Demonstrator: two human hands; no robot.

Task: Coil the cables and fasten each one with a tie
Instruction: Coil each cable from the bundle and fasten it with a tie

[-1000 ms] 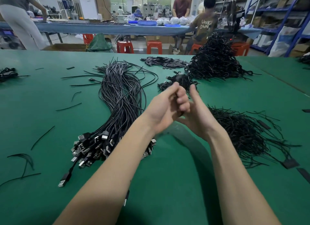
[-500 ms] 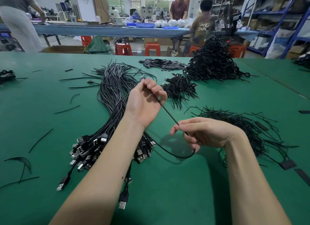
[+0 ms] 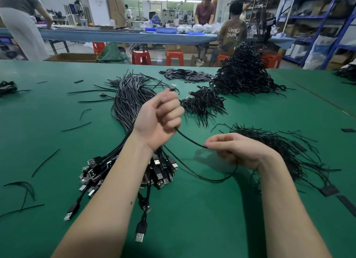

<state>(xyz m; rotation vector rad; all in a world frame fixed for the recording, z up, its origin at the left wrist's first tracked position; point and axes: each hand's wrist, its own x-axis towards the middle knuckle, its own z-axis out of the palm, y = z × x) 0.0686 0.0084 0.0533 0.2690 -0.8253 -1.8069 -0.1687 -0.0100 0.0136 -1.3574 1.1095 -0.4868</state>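
The left hand (image 3: 160, 121) grips one cable (image 3: 189, 140) in a fist, its plug (image 3: 172, 87) sticking out on top. The right hand (image 3: 234, 151) pinches the same cable lower down, hands apart. Below lies the cable bundle (image 3: 131, 111) on the green table (image 3: 38, 123), ties (image 3: 285, 151) just right.

"UNKN OWN" in pale letters, back of seated person's brown shirt (image 3: 233, 34)

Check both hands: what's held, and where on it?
One black cable: left hand grips it just below its small connector; right hand pinches it farther along.
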